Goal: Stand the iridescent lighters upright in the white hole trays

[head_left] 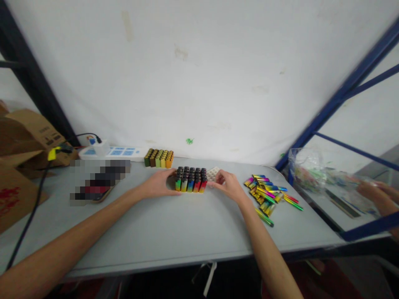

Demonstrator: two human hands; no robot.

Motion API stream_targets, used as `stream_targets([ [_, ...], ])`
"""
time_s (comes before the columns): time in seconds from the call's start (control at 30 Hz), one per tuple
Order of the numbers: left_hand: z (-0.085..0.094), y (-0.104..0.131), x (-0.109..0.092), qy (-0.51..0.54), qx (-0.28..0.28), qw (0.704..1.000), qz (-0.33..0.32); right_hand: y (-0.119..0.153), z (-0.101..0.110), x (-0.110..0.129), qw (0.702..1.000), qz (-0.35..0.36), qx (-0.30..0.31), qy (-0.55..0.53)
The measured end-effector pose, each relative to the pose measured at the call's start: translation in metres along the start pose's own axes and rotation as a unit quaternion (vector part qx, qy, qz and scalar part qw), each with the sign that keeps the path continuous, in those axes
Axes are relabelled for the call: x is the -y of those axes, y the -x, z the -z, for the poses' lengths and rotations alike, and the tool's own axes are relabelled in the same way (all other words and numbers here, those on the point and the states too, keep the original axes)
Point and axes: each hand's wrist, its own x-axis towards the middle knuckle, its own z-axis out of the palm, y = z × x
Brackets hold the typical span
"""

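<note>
A tight block of lighters [190,180] with black tops stands upright on the grey table; the bodies fade from green, blue or red to yellow. At its left end is my left hand [158,183], the thumb along the front corner and the fingers round the back. My right hand [229,185] presses at the right end, thumb tip against the block and the other fingers curled in. Behind that hand lies a pale tray with rows of holes [213,173], partly covered. Loose shiny metallic lighters [264,193] are scattered to the right of my right hand.
A second block of lighters [158,158] in green, brown and orange stands near the wall. Left of it are a white power strip [124,154], a phone partly blurred [104,193] and cardboard boxes [28,133]. A blue metal frame [330,106] bounds the right; beyond it another person's hands [374,193] show.
</note>
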Motion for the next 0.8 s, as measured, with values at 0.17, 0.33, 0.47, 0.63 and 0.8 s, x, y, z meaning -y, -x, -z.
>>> stream_targets([
  [0.17,0.002,0.001,0.011,-0.062,-0.029,0.997,0.028,0.001,-0.009,-0.020,0.998,0.022,0.006,0.063],
  [0.33,-0.002,-0.002,0.014,-0.043,-0.061,0.996,0.048,0.002,-0.008,-0.014,0.991,0.020,0.054,0.118],
  [0.47,-0.010,-0.008,0.009,-0.031,-0.095,0.991,0.083,0.001,0.001,0.001,0.993,0.044,0.060,0.092],
  [0.63,-0.018,-0.012,0.002,-0.041,-0.115,0.985,0.119,0.004,0.005,0.001,0.996,0.069,0.036,0.044],
  [0.8,-0.011,-0.004,0.007,-0.015,-0.149,0.984,0.100,0.011,0.007,-0.011,0.992,0.046,0.119,-0.017],
])
